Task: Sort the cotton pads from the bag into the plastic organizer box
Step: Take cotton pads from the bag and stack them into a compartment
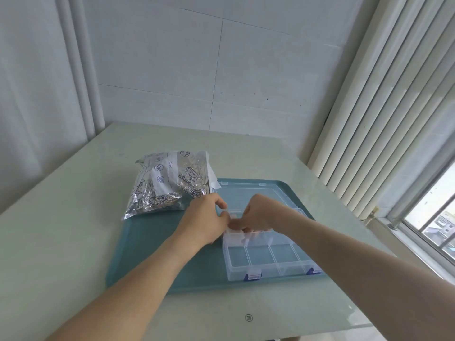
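The clear organizer box (266, 257) is sitting open on a teal tray (157, 242). Both hands are meeting over its back-left slot. The left hand (205, 221) and right hand (261, 214) are curling their fingers around something small and white, likely cotton pads (232, 223). The silver bag (170, 183) is lying behind, partly on the tray.

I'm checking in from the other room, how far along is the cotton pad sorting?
Early on. Done: the organizer box lies open on the teal tray, lid folded back. In hand: the left hand and right hand work together at a far compartment; what they hold is hidden. Left: the near compartments look empty, and the foil bag still looks full.
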The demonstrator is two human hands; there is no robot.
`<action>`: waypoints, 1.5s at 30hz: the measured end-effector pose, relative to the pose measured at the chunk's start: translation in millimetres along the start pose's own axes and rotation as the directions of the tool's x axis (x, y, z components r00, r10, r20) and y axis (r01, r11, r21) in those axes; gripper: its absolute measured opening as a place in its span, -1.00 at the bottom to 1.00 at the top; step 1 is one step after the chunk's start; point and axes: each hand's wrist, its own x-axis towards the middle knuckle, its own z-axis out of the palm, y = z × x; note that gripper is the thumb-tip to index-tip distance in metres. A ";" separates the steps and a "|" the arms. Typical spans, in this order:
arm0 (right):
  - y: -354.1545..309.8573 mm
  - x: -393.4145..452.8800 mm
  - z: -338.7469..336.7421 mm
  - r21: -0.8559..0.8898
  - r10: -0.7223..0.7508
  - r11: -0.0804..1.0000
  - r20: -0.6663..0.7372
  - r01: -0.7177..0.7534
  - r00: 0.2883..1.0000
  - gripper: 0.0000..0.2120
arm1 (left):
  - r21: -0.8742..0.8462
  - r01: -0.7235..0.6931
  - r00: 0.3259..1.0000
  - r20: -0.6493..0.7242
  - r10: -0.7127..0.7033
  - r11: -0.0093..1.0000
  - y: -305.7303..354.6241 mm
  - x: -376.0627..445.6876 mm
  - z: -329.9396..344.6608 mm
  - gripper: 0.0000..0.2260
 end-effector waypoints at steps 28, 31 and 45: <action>-3.6 -3.8 -13.5 0.048 -0.028 0.998 0.031 0.027 0.999 -0.73 | 0.177 0.025 0.996 -0.090 -0.009 0.984 9.0 -4.5 -2.1 -0.89; -5.6 -5.8 -35.2 0.043 -0.055 0.998 -0.033 0.056 0.998 -0.70 | 0.170 -0.009 0.993 -0.117 0.030 0.985 11.0 -8.7 -11.1 -0.87; -59.4 75.1 -37.7 0.588 -0.234 0.766 -0.123 0.260 0.965 -0.79 | 0.169 0.162 0.868 -0.492 -0.059 0.972 -45.2 35.6 -71.9 -0.57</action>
